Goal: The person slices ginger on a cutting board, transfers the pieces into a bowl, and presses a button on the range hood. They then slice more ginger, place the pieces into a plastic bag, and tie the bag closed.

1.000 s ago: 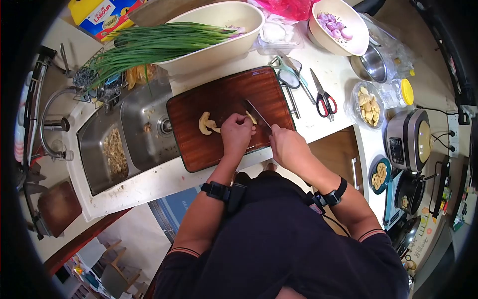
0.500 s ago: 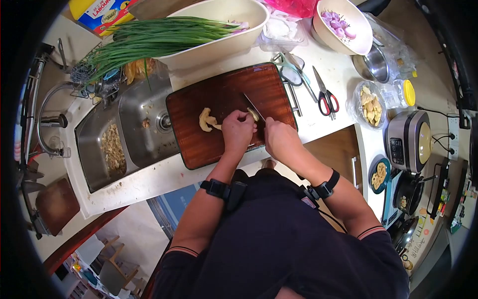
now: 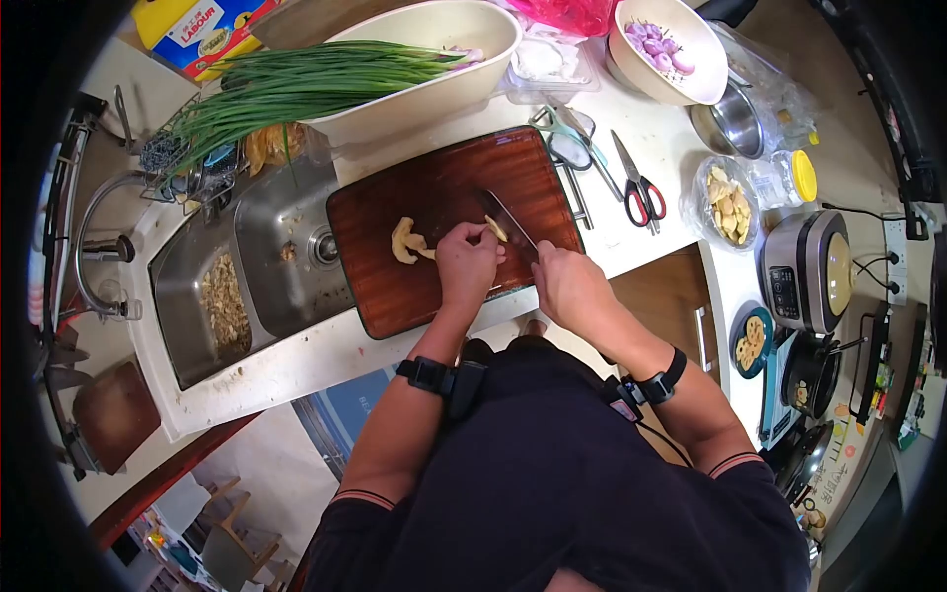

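A dark wooden cutting board (image 3: 395,296) lies in front of me. My right hand (image 3: 574,288) is closed round the handle of a knife (image 3: 509,216), its blade pointing away over the board. My left hand (image 3: 469,262) is curled, fingertips pinched, on the board just left of the blade. A pale piece of ginger (image 3: 495,229) shows between the left fingertips and the blade; the fingers partly hide how it is held. Further left on the board rests a larger, knobbly piece of ginger (image 3: 404,242).
A double steel sink (image 3: 286,247) with peelings (image 3: 225,301) adjoins the board's left. Behind stands a cream basin (image 3: 414,109) with green scallions (image 3: 306,84). To the right are scissors (image 3: 641,187), a bowl of shallots (image 3: 681,84), bagged ginger (image 3: 730,212) and a cooker (image 3: 801,271).
My right hand and the knife have shifted slightly right and toward me. The ginger by the blade sits at a slightly different angle. My left hand has barely moved.
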`<state>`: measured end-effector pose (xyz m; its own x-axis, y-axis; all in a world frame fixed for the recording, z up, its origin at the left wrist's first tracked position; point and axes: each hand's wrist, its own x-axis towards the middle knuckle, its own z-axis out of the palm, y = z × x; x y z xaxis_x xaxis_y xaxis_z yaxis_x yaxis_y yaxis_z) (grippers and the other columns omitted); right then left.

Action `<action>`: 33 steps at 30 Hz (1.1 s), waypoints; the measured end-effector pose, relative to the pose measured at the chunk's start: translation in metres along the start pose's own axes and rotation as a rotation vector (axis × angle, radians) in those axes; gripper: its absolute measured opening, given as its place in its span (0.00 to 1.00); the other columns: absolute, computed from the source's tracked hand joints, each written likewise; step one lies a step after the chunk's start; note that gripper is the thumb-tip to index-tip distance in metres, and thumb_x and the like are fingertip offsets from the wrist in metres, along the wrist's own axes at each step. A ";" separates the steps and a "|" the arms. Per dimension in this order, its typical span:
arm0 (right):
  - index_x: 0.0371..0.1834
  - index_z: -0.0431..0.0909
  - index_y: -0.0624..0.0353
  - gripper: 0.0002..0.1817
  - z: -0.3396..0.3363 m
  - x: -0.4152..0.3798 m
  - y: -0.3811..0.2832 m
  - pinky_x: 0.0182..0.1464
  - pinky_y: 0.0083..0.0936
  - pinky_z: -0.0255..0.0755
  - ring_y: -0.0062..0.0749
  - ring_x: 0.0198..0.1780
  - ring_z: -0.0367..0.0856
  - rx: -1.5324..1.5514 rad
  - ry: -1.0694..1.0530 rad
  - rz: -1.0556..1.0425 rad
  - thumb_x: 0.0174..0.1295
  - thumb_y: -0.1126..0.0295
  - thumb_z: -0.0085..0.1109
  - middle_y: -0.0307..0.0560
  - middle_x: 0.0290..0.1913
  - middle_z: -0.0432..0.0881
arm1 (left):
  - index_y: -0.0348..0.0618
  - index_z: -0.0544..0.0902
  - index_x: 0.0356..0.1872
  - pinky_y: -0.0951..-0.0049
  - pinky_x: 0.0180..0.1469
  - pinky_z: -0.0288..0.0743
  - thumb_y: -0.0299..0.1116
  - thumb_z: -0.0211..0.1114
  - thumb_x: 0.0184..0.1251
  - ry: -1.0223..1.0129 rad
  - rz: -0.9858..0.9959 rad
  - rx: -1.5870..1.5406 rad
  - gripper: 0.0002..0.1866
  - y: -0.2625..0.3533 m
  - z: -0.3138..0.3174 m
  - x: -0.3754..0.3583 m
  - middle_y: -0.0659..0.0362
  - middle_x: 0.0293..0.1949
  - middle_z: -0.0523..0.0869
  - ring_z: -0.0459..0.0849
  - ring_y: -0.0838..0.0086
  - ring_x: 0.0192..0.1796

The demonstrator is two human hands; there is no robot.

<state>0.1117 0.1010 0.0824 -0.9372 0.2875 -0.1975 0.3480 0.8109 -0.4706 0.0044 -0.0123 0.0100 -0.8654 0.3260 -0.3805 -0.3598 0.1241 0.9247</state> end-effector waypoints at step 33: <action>0.38 0.74 0.69 0.10 0.004 0.019 0.004 0.40 0.52 0.79 0.63 0.35 0.85 0.039 -0.051 0.022 0.67 0.70 0.57 0.68 0.30 0.84 | 0.33 0.84 0.36 0.76 0.24 0.76 0.27 0.64 0.71 0.033 0.121 0.239 0.06 -0.015 0.003 0.005 0.57 0.26 0.86 0.83 0.79 0.23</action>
<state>0.0951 0.1084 0.0735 -0.9270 0.2782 -0.2514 0.3704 0.7836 -0.4988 0.0065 -0.0099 -0.0059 -0.9096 0.3213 -0.2635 -0.1641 0.3050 0.9381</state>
